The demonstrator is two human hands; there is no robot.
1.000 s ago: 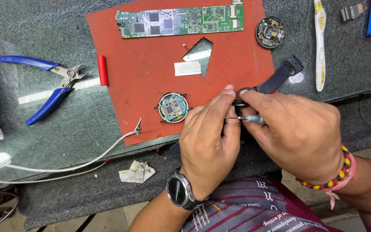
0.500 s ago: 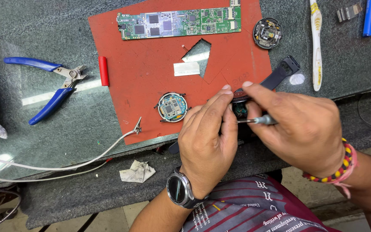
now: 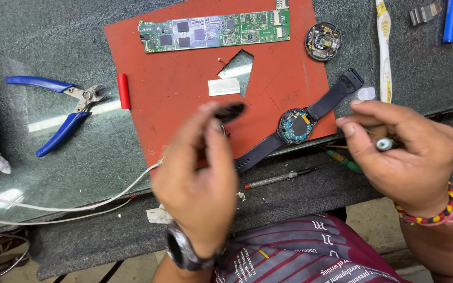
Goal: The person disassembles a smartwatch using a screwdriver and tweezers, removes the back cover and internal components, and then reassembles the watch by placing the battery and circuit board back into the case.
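Note:
My left hand (image 3: 200, 173), blurred by motion, pinches a dark rounded piece (image 3: 230, 111) above the red mat (image 3: 174, 99). My right hand (image 3: 407, 152) is off to the right, closed around a small screwdriver (image 3: 384, 144) whose silver end faces me. Between the hands lies a black-strapped wristwatch (image 3: 295, 126) on the mat's near edge, its round case open with the blue and green innards showing. Neither hand touches the watch.
A long green circuit board (image 3: 216, 29) and a round watch module (image 3: 323, 41) lie at the mat's far side. Blue pliers (image 3: 58, 107), a red cap (image 3: 123, 90) and white cables (image 3: 79, 202) are left. A thin screwdriver (image 3: 284, 178), toothbrush (image 3: 384, 47) and blue pen (image 3: 452, 21) are right.
The hands, which were together on the watch, have parted. The watch now lies on the mat. My left hand moved left and holds a dark piece; my right hand drew back to the right.

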